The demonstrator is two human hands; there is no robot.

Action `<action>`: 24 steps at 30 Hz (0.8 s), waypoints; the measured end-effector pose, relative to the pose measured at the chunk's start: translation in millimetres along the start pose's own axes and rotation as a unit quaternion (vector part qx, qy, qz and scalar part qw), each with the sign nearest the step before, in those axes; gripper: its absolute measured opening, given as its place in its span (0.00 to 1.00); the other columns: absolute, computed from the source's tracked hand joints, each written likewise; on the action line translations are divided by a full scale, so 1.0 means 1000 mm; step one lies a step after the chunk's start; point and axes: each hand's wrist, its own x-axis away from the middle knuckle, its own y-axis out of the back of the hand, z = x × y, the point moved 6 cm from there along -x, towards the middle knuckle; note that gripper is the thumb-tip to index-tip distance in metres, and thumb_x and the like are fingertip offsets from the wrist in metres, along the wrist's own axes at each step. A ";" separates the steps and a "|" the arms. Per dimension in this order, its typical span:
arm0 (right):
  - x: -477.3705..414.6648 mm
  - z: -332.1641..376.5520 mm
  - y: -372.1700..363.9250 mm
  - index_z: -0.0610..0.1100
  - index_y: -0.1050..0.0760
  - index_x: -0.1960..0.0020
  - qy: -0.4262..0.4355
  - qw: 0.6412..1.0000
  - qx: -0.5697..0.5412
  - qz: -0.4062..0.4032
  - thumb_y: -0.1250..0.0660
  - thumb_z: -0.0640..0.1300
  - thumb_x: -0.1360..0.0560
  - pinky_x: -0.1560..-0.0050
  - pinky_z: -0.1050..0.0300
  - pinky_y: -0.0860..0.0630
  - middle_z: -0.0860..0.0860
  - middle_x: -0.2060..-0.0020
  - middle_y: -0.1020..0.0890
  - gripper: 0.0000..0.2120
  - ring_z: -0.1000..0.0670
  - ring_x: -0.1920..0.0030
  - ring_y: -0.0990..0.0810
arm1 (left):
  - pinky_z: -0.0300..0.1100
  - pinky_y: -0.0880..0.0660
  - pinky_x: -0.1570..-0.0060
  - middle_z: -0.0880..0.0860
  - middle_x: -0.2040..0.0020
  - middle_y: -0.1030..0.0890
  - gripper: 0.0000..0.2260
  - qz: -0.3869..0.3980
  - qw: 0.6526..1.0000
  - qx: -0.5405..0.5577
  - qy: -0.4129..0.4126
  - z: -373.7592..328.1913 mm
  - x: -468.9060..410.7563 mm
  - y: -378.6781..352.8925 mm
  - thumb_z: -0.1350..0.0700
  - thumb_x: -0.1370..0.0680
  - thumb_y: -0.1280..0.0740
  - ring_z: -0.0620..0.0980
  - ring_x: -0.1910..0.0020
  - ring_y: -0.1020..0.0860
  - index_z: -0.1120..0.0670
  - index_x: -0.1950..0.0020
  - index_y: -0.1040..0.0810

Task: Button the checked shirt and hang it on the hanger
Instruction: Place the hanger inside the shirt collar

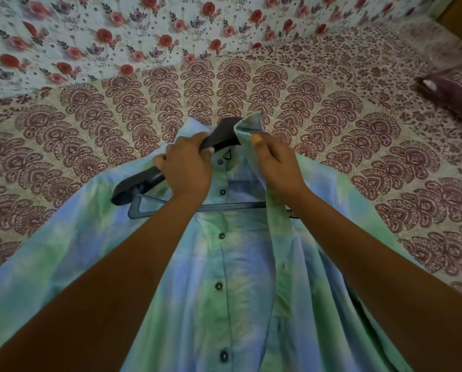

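Shirt (240, 264), pale green and blue, lay front-up on the maroon-printed bedsheet (331, 130), with the collar away from you and the tail toward you. The front was open at the top, and dark buttons (222, 235) showed in a row down the placket. The dark hanger (141, 181) sat at the collar. One shoulder and the lower bar were exposed on your left; the other end was under the right front panel. Your left hand (187, 167) was curled round the hanger's arm near its neck. Your right hand (275, 162) pinched the right panel's edge by the collar, held up. Beyond lay a floral cloth (117, 36), with a dark pillow (449, 95) at far right.
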 end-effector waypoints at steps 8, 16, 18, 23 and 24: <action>-0.010 0.009 -0.001 0.39 0.42 0.29 0.070 0.947 0.308 -0.050 0.34 0.48 0.31 0.38 0.47 0.36 0.39 0.33 0.33 0.35 0.39 0.34 0.33 | 0.58 0.33 0.41 0.56 0.46 0.21 0.14 -0.025 0.995 0.065 -0.070 -0.006 -0.004 0.003 0.51 0.23 0.37 0.59 0.45 0.26 0.50 0.38 0.25; -0.035 -0.015 0.014 0.38 0.40 0.31 0.057 0.913 0.403 -0.026 0.41 0.38 0.25 0.60 0.47 0.29 0.36 0.50 0.23 0.23 0.35 0.54 0.22 | 0.50 0.35 0.46 0.56 0.51 0.19 0.14 -0.071 0.979 0.130 -0.141 -0.001 0.031 0.023 0.64 0.24 0.42 0.58 0.46 0.26 0.55 0.44 0.21; -0.037 -0.026 0.024 0.37 0.39 0.33 0.043 0.925 0.376 -0.027 0.41 0.36 0.25 0.57 0.46 0.27 0.35 0.51 0.22 0.22 0.35 0.53 0.21 | 0.47 0.30 0.51 0.54 0.53 0.19 0.12 -0.086 0.971 0.172 -0.143 0.010 0.055 0.027 0.66 0.26 0.42 0.54 0.52 0.24 0.55 0.50 0.21; -0.043 -0.030 0.036 0.37 0.39 0.30 0.024 0.956 0.291 -0.007 0.42 0.34 0.26 0.54 0.49 0.30 0.33 0.46 0.23 0.24 0.34 0.48 0.24 | 0.40 0.26 0.65 0.51 0.62 0.20 0.10 -0.019 0.981 0.164 -0.098 0.044 0.108 -0.001 0.57 0.26 0.43 0.45 0.69 0.27 0.54 0.56 0.21; -0.045 -0.032 0.037 0.38 0.39 0.30 0.021 0.961 0.277 -0.004 0.42 0.35 0.25 0.53 0.49 0.30 0.34 0.45 0.23 0.24 0.34 0.47 0.24 | 0.44 0.24 0.63 0.52 0.61 0.20 0.11 -0.010 0.986 0.145 -0.077 0.050 0.107 -0.008 0.54 0.26 0.43 0.46 0.68 0.26 0.54 0.55 0.21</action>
